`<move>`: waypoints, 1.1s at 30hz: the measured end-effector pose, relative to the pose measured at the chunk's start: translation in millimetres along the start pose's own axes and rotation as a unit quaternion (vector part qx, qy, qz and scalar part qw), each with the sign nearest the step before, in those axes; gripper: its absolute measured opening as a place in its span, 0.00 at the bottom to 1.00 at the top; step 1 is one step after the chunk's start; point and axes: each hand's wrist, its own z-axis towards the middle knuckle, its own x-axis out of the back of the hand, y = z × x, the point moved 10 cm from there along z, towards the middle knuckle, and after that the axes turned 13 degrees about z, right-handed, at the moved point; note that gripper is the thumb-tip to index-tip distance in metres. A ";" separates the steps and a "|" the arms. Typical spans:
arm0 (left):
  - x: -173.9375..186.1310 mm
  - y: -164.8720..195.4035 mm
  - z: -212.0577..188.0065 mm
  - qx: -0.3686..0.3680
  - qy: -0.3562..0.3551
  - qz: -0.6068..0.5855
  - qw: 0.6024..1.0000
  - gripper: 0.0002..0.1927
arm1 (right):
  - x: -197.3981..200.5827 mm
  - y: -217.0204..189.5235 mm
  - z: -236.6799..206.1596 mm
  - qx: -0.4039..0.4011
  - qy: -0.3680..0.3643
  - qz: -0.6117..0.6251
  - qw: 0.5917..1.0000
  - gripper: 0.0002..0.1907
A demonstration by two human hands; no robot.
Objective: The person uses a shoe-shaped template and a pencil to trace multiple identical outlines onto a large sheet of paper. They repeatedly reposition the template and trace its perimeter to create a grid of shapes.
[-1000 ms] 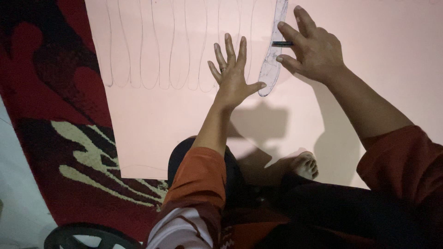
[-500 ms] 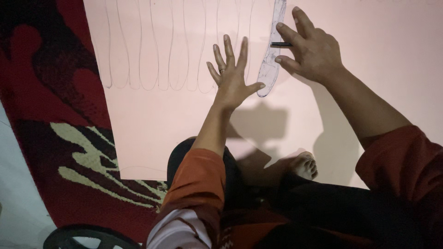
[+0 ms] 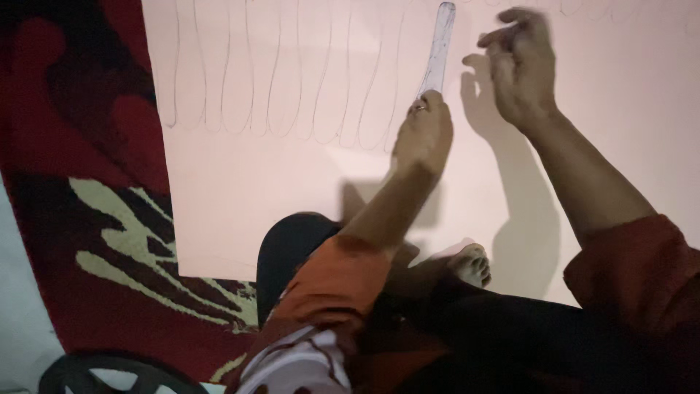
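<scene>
Your right hand (image 3: 521, 69) is motion-blurred, so you cannot tell whether its fingers hold anything. The pale pink sheet with pencilled loops (image 3: 292, 168) runs off the top and right edges. Your left hand (image 3: 425, 135) hides the lower end of the narrow translucent curved template (image 3: 440, 47) lying on that sheet

Red patterned carpet (image 3: 95, 219), dark round object (image 3: 109, 372).

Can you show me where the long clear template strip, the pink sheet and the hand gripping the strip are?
clear template strip (image 3: 440, 45), head view, middle of its length.
pink sheet (image 3: 277, 190), head view, bare area below the pencilled loops.
left hand (image 3: 424, 135), head view, back of the hand gripping the strip's lower end.
</scene>
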 end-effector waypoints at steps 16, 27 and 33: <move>-16.5 48.2 -15.4 -0.008 0.199 0.468 0.861 0.28 | -75.2 -83.5 -25.6 0.075 -0.304 0.088 0.946 0.09; -19.4 47.3 -15.5 -0.021 0.186 0.464 0.866 0.30 | -84.0 -92.2 -22.1 0.124 -0.297 0.053 0.945 0.07; -19.9 45.4 -8.0 -0.025 0.178 0.459 0.870 0.32 | -84.0 -83.9 5.5 0.090 -0.308 -0.034 0.947 0.09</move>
